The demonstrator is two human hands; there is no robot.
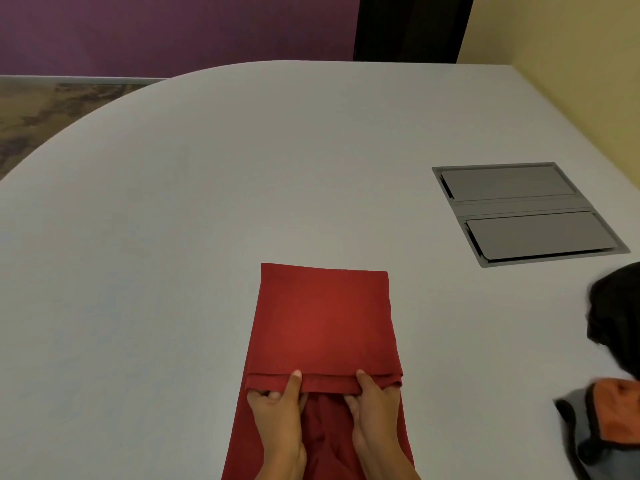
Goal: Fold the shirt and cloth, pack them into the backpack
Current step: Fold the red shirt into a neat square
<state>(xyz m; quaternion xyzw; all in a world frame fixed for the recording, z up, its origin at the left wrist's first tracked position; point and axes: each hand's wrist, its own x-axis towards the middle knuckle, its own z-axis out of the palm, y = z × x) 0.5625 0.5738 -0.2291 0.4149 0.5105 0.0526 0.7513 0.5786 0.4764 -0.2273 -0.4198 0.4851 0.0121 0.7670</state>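
A red shirt lies folded into a long narrow strip on the white table, running from the near edge toward the middle. Its far part is doubled back into a flat rectangle. My left hand and my right hand both pinch the near hem of that folded layer, thumbs on top and fingers underneath. A grey and orange backpack sits at the right edge, partly cut off. Above it lies a dark cloth, also cut off by the frame.
A grey recessed cable hatch with two lids is set into the table at the right. A yellow wall stands at the far right, a purple wall and patterned floor beyond the curved left edge.
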